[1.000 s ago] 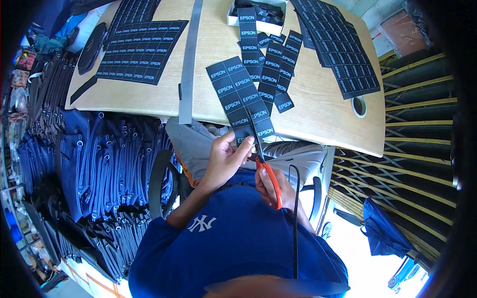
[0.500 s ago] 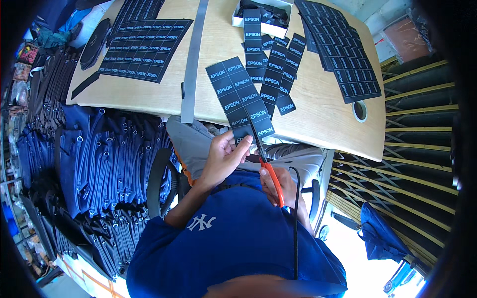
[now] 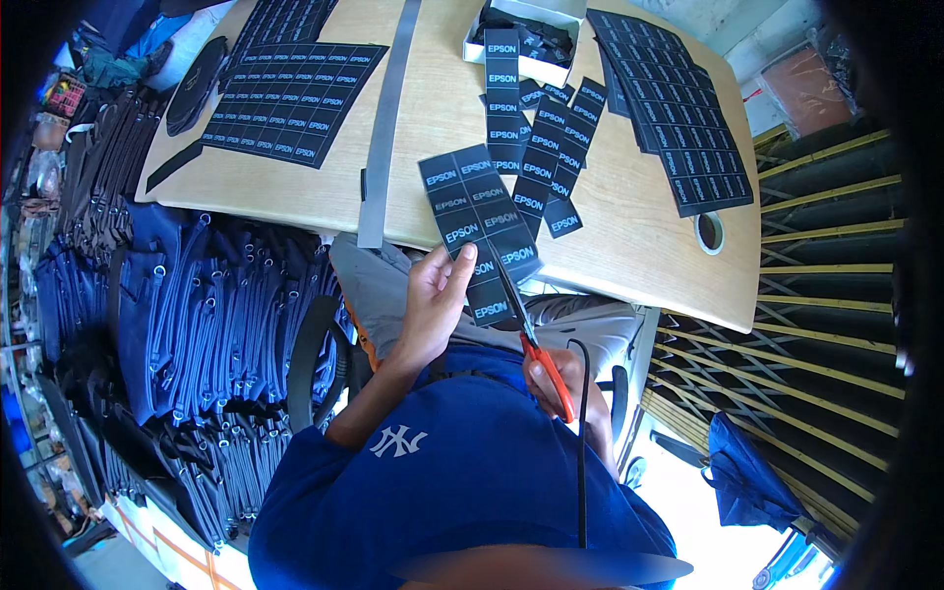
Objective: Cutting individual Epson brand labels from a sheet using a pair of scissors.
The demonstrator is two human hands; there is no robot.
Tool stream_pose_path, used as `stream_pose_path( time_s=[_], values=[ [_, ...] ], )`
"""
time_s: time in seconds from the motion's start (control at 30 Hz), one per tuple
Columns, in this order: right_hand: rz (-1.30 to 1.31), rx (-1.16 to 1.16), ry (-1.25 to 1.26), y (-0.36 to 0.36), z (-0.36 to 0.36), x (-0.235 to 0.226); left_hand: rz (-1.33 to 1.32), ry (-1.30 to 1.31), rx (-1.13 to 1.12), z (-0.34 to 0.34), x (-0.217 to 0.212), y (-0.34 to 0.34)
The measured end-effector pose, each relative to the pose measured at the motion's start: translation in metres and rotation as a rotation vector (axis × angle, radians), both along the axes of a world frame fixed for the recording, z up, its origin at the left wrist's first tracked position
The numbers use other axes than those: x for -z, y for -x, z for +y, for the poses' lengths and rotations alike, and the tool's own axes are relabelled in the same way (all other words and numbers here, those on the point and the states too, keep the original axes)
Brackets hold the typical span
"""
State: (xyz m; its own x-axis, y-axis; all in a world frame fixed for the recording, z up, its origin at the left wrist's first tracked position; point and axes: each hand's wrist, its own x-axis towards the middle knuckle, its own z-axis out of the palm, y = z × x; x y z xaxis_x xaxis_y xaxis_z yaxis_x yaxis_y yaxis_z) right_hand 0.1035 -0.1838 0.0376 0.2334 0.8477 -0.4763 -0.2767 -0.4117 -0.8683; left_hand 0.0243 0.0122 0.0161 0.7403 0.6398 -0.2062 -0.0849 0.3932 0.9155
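Note:
A black label sheet (image 3: pixel 460 202) with two columns of pale-printed rectangles is held over the table's near edge. My left hand (image 3: pixel 433 305) pinches its left column, thumb on top. In my right hand (image 3: pixel 553 382) are scissors (image 3: pixel 532 344) with red-orange handles and dark blades. The blades lie along the line between the two columns, in the lower part of the sheet, where the columns are parted. The left column's lower end hangs beside the blades. Just beyond the sheet, narrow black label strips (image 3: pixel 502 81) lie overlapping on the table.
On the wooden table (image 3: pixel 433 98) are larger label sheets at left (image 3: pixel 295 108) and right (image 3: pixel 678 128), a grey metal ruler (image 3: pixel 383 147) and a white box (image 3: pixel 479 51) of dark pieces. Blue bags (image 3: pixel 216 324) hang at left. A folding gate (image 3: pixel 816 265) stands at right.
My left hand has shifted its grip farther up the left column, and the sheet has come nearer to me. The scissors have moved slightly down and right. More of the left column's lower end shows.

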Motion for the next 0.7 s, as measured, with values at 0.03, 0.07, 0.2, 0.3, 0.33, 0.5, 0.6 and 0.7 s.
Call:
stream_pose_path(
  time_s=[0.03,0.07,0.2,0.3,0.33,0.5,0.6,0.7],
  values=[
    [0.02,-0.035,-0.025,-0.001,0.0,0.004,0.008,-0.04,-0.021,0.0,0.001,0.002],
    [0.026,-0.048,-0.034,-0.001,0.002,0.009,0.013,-0.048,-0.034,0.0,0.002,0.003],
    [-0.215,-0.121,-0.225,-0.001,-0.002,0.016,0.008,-0.169,-0.07,-0.005,-0.007,-0.006],
    [-0.269,-0.133,-0.253,0.001,-0.003,0.02,0.03,-0.269,-0.051,-0.004,-0.009,-0.007],
    [-0.288,-0.128,-0.269,0.002,-0.002,0.02,0.057,-0.333,-0.018,-0.004,-0.01,-0.008],
    [-0.199,-0.104,-0.282,0.003,-0.001,0.025,0.066,-0.343,0.006,-0.01,-0.011,-0.011],
    [-0.151,-0.056,-0.283,0.007,0.001,0.03,0.071,-0.404,0.023,-0.015,-0.008,-0.01],
    [-0.116,-0.013,-0.284,0.006,0.001,0.033,0.093,-0.455,0.054,-0.018,-0.011,-0.009]
  ],
)
